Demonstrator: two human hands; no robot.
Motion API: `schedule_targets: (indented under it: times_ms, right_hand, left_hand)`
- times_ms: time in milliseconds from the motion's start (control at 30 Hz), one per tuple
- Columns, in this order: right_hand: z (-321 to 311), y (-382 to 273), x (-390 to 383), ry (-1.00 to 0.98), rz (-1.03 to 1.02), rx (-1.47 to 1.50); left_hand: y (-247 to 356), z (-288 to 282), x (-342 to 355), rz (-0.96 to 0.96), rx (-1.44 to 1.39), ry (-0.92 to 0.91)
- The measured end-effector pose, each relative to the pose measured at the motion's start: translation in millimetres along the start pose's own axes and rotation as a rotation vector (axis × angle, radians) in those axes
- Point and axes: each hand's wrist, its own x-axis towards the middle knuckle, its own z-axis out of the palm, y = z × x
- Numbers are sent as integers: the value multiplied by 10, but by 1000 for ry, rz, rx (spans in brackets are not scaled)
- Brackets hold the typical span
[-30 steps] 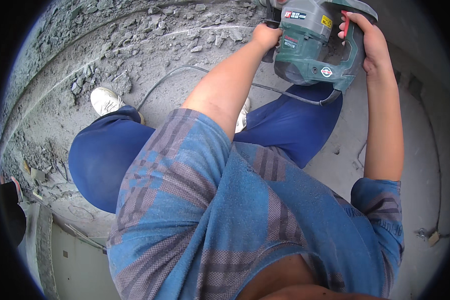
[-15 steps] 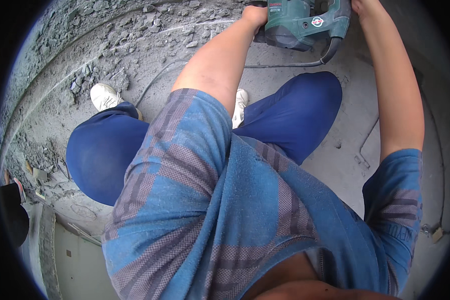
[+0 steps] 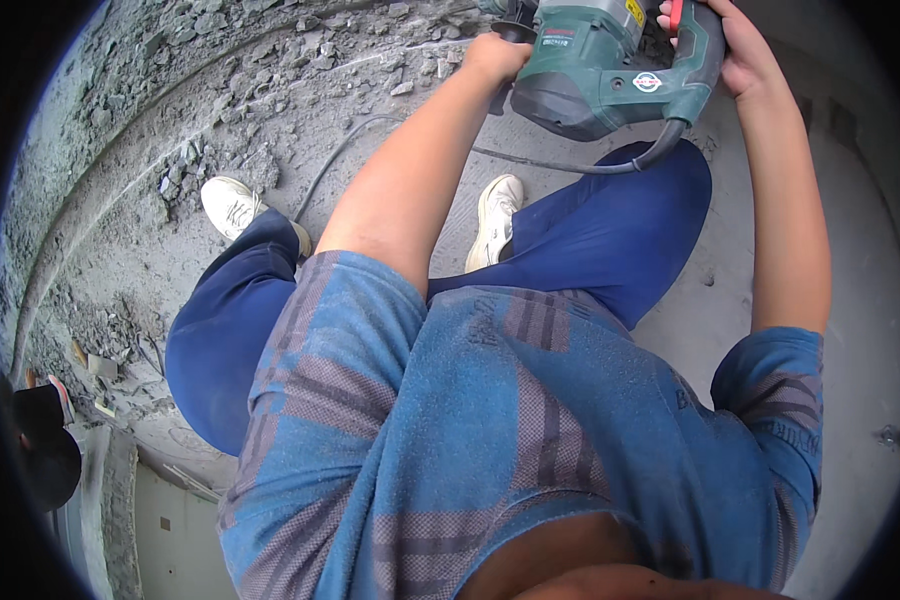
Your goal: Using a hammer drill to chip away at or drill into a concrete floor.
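A green and black rotary hammer (image 3: 580, 85) is held out at the top of the view, its front end cut off by the edge. My left hand (image 3: 496, 60) is closed around its black side handle (image 3: 516, 32). At the rear handle (image 3: 703, 50), which carries a red trigger (image 3: 676, 14), my right hand (image 3: 746, 52) is wrapped with its fingers round the grip. From the handle's lower end a dark power cord (image 3: 570, 167) runs down and bends away left, passing by my shoes. Where the tool's tip points cannot be seen.
Broken grey rubble (image 3: 185, 170) covers the floor ahead and to the left, beside a curved groove (image 3: 60, 225). My knees are bent, with white shoes (image 3: 232, 207) on the dusty floor. Part of another person in dark clothing (image 3: 45, 450) shows at the far left.
The rotary hammer and both hands have come lower in view, showing more of the tool and its trigger. My legs and shoes appear shifted slightly right.
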Motion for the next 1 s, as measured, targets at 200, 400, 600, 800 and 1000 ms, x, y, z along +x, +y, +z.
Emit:
schedule_targets:
  times_ms: [200,400,600,800,1000]
  right_hand:
    - [-260,945,-305,-133,109,118]
    - [-127,820,-1020,10,-97,-2]
    - [-31,599,-1137,93,-257,-141]
    - [-44,681,-855,60,-287,-202]
    - [-138,598,-734,47,-241,-269]
  left_hand:
    - [-584,-263,-484,-114,-47,-140]
    - [-290,88,-559,45,-173,-70]
    - [167,388,-389,89,-522,-146]
    - [39,644,-78,106,-523,-66]
    - [38,804,-261,49,-592,-19]
